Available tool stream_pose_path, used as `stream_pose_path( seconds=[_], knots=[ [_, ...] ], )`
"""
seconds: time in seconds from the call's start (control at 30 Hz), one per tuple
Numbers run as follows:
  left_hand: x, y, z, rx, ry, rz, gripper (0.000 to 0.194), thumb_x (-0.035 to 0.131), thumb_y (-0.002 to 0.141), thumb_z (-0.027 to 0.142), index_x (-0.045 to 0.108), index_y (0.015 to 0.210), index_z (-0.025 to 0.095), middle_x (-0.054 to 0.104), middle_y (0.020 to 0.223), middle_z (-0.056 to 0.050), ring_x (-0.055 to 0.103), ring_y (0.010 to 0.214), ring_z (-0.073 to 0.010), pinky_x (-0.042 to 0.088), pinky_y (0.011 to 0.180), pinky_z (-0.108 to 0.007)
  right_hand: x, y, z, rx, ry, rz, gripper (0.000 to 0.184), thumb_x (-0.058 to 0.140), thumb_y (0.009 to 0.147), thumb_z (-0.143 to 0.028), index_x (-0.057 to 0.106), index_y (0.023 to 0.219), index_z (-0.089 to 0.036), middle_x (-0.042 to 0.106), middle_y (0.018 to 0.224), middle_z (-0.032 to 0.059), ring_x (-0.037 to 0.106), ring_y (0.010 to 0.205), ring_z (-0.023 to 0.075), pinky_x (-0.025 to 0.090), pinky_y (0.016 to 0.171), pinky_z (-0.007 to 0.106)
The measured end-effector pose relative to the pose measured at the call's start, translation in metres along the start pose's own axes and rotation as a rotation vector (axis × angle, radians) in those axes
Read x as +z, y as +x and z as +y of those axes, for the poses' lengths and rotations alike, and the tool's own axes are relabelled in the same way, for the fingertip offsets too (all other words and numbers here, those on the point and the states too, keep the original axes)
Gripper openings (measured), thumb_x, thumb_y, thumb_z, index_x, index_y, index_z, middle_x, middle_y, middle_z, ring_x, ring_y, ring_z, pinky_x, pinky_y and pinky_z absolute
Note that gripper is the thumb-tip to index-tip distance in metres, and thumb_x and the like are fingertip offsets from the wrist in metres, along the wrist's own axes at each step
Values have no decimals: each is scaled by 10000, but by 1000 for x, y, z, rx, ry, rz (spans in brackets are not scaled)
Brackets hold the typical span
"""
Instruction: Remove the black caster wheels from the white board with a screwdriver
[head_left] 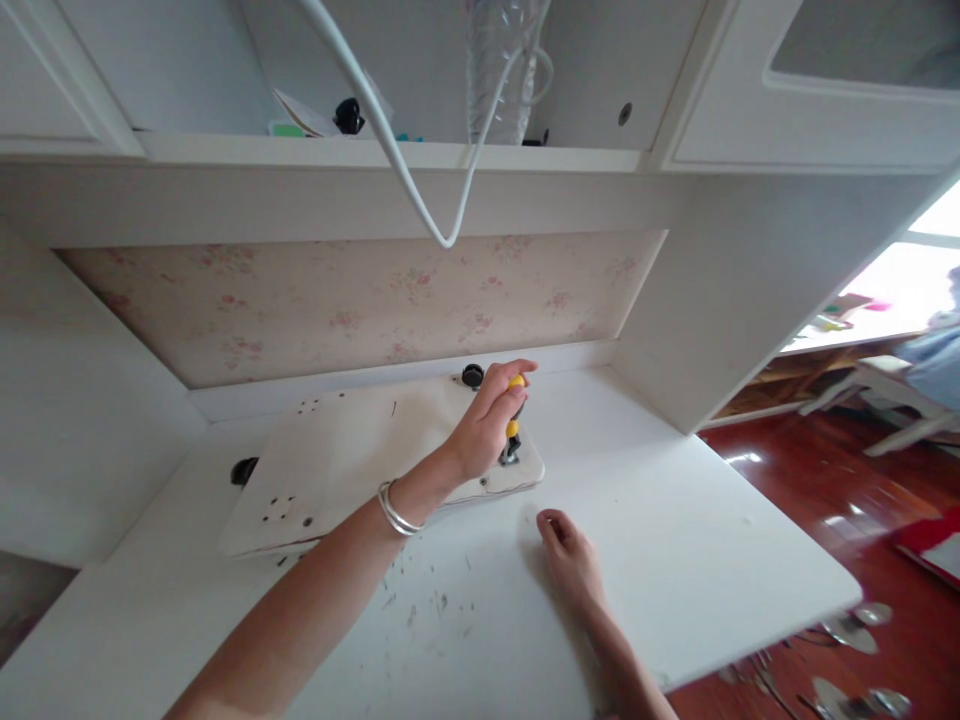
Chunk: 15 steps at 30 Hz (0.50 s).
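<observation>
Work on the white board, lying flat on the desk, looks partway: a small caster bracket sits at its near right corner, while the left corners show bare screw holes. The left hand wraps its fingers around a yellow-black screwdriver above that bracket; the right hand curls loosely, its contents impossible to tell.

Free desktop lies right of the white board, while a drooping cable obstructs the shelf.
</observation>
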<state>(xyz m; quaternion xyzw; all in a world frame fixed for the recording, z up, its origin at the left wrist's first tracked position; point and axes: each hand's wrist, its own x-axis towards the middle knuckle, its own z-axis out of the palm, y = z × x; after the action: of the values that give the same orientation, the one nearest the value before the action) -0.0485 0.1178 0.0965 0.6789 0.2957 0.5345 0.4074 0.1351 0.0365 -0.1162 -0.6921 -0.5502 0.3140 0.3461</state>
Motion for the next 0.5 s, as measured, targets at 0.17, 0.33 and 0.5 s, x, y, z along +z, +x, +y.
stream_pose_path(
  seconds=[0.17, 0.33, 0.5],
  knots=[
    [-3, 1, 2, 141, 114, 10, 335, 421, 1000, 337, 612, 1262, 255, 641, 1184, -77, 598, 1048, -197, 451, 973, -389, 0, 0, 1, -4, -3, 8, 400, 444, 877, -566, 699, 893, -259, 687, 728, 20, 595, 694, 219, 393, 627, 306],
    [-1, 6, 7, 268, 279, 50, 180, 685, 867, 336, 700, 1024, 250, 642, 934, -37, 604, 884, -176, 486, 860, -360, 1, 1, 3, -8, 5, 12, 405, 450, 872, -564, 706, 899, -252, 698, 749, 25, 598, 698, 215, 403, 634, 304],
    [2, 11, 5, 234, 370, 191, 174, 746, 812, 329, 613, 786, 220, 520, 834, 6, 535, 809, -147, 458, 806, -316, 1, 0, 3, -10, 0, 5, 396, 446, 888, -558, 698, 919, -255, 692, 758, 22, 605, 722, 217, 402, 650, 302]
  ],
)
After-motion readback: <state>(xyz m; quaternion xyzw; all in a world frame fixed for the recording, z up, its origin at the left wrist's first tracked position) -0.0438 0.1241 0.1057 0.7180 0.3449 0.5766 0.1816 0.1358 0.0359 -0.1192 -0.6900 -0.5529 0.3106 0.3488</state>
